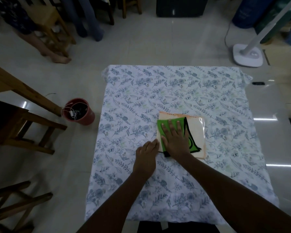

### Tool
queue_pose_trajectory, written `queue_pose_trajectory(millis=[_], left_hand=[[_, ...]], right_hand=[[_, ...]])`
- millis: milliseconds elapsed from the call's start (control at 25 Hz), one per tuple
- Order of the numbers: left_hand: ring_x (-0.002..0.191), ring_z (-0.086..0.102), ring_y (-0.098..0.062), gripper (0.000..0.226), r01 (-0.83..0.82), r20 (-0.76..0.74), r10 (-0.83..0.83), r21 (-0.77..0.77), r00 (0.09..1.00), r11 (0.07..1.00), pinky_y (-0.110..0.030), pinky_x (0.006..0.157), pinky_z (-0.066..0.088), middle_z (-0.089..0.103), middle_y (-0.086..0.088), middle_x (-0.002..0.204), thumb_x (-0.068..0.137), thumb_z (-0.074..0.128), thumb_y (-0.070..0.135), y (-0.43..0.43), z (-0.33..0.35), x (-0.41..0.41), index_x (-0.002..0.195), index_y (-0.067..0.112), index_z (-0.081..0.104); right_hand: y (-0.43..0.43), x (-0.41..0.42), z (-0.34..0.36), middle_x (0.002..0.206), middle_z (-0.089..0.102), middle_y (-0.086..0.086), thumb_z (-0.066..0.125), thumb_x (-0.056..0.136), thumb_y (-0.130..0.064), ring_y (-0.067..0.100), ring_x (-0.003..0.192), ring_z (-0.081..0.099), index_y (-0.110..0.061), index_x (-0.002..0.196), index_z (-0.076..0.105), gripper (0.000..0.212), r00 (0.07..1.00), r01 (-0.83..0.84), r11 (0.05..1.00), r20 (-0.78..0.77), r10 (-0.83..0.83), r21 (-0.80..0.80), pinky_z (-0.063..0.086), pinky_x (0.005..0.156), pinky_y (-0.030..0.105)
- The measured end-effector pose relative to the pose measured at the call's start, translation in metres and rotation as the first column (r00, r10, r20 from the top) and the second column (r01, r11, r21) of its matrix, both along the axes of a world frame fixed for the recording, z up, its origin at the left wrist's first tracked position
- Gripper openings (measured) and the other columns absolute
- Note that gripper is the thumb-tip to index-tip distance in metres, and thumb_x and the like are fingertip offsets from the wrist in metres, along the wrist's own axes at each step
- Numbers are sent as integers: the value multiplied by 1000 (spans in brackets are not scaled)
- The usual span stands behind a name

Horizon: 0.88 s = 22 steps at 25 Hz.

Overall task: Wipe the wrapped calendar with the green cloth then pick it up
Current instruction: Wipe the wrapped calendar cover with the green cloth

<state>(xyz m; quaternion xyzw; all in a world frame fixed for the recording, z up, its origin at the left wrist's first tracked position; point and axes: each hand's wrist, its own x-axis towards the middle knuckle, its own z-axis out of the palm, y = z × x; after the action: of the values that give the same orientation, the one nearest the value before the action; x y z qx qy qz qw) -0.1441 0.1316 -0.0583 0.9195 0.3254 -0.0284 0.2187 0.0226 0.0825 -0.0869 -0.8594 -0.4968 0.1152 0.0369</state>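
The wrapped calendar (196, 130), cream-coloured under shiny plastic, lies flat on the floral sheet (175, 91). A green cloth (165, 126) with black trim covers its left half. My right hand (175, 140) presses flat on the cloth, fingers spread and pointing away from me. Beside the calendar's near-left corner rests my left hand (147, 153), its fingertips touching the calendar's left edge and curled loosely on the sheet.
A red bucket (79, 111) with cables stands on the tiled floor left of the sheet. Wooden chairs (23, 106) are at the left. A white fan base (248, 56) stands at the far right. A seated person's feet (57, 58) are at the far left.
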Motion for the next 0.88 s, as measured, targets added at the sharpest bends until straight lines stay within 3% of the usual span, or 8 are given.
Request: queue_pose_trajectory(millis=[200, 280, 360, 520, 720, 880], left_hand=[[123, 53, -24, 39, 54, 26, -55, 35, 998, 998, -40, 96, 49, 60, 4, 137, 92, 52, 14, 28, 6, 7, 129, 23, 58], [107, 62, -23, 30, -26, 148, 40, -101, 988, 995, -34, 86, 53, 73, 1, 117, 83, 67, 15, 36, 8, 10, 112, 20, 71], [100, 62, -20, 33, -86, 204, 140, -254, 969, 963, -32, 86, 51, 76, 0, 108, 72, 78, 14, 41, 8, 13, 105, 17, 74], [77, 59, -19, 18, -91, 210, 154, -282, 965, 955, -33, 72, 50, 74, -3, 82, 63, 80, 14, 40, 6, 12, 78, 12, 71], [88, 62, -22, 7, -35, 194, 77, -212, 978, 977, -32, 77, 51, 74, -4, 90, 72, 74, 9, 38, 13, 13, 77, 9, 69], [97, 61, -19, 13, -25, 179, 51, -148, 982, 989, -22, 78, 45, 74, 0, 102, 80, 72, 14, 32, 18, 10, 93, 13, 74]], right_hand=[[28, -1, 7, 162, 16, 4, 32, 99, -47, 36, 148, 9, -31, 151, 14, 58, 998, 62, 998, -22, -62, -2, 17, 113, 61], [12, -16, 2, 162, 18, 4, 30, 98, -49, 36, 148, 11, -33, 151, 12, 58, 998, 69, 998, 0, -69, 4, 21, 111, 62], [0, -27, 0, 161, 21, 3, 30, 98, -49, 35, 147, 15, -34, 150, 14, 56, 997, 73, 997, 9, -73, 22, 25, 109, 63], [13, -17, -1, 163, 15, 0, 27, 99, -48, 33, 148, 11, -36, 150, 12, 55, 998, 53, 999, -26, -53, 10, 25, 108, 61], [26, -2, 5, 163, 12, -1, 28, 100, -49, 32, 149, 5, -36, 151, 12, 55, 998, 25, 1000, -54, -25, -10, 18, 113, 62], [-7, -23, 3, 162, 18, 2, 30, 98, -49, 36, 148, 9, -35, 151, 16, 56, 993, 117, 993, -3, -117, 2, 17, 112, 64]])
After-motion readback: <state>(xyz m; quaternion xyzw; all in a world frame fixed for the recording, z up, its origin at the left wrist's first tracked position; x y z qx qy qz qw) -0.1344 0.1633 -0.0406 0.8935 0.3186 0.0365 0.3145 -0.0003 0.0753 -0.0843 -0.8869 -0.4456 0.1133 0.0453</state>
